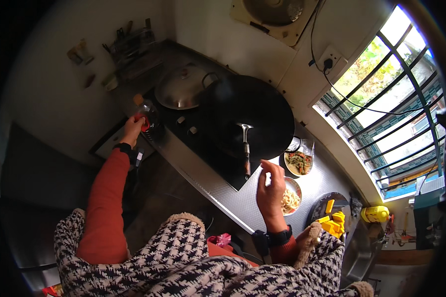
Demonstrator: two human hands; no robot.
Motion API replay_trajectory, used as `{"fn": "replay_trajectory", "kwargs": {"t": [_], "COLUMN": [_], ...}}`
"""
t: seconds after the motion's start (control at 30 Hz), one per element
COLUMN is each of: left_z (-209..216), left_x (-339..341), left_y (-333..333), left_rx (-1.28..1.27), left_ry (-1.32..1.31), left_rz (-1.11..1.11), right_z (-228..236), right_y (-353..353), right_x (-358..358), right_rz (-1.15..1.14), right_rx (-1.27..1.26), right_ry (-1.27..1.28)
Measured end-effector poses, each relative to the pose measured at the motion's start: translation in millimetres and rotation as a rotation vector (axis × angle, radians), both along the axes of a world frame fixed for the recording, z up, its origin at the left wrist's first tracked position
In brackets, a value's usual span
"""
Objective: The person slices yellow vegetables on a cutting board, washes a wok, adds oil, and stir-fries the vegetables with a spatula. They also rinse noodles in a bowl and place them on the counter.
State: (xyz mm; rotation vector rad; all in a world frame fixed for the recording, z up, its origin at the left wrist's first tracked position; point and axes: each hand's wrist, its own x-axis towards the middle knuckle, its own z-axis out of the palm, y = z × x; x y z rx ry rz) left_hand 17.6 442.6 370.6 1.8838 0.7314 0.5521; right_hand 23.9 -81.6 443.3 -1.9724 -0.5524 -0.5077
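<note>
The left hand [132,130] is gripping a clear bottle [147,110] at the left end of the surface [198,173]; whether its base touches down, I cannot tell. A firm, upright hold, kept clear of the pan lid [178,90], should serve best. The right hand [271,194], loosely curled and apparently empty near the spatula [246,146], should avoid knocking its handle or the noodle bowl [298,188].

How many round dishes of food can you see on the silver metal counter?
2: a round pale dish of green-and-red food beside the large black wok, and a round white bowl of pale strips beside the right hand. Others may be hidden.
</note>
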Motion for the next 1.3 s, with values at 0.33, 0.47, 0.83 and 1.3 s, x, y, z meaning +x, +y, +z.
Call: {"fn": "replay_trajectory", "kwargs": {"t": [0.33, 0.47, 0.83, 1.3], "left_z": [65, 74, 81, 95], "left_x": [-28, -42, -63, -54], "left_y": [-112, -166, -229, -234], "left_rx": [-0.003, 0.003, -0.011, -0.116], "left_ry": [0.125, 0.119, 0.216, 0.338], "left_rz": [-0.556, -0.734, -0.939, -1.174], "right_z": [38, 42, 24, 6], "right_y": [95, 123, 89, 55], "right_x": [21, 26, 22, 7], "right_rz": [0.347, 0.352, 0.380, 0.487], "right_rx": [-0.064, -0.142, -0.348, -0.346], "right_ry": [0.060, 0.113, 0.250, -0.039]}}
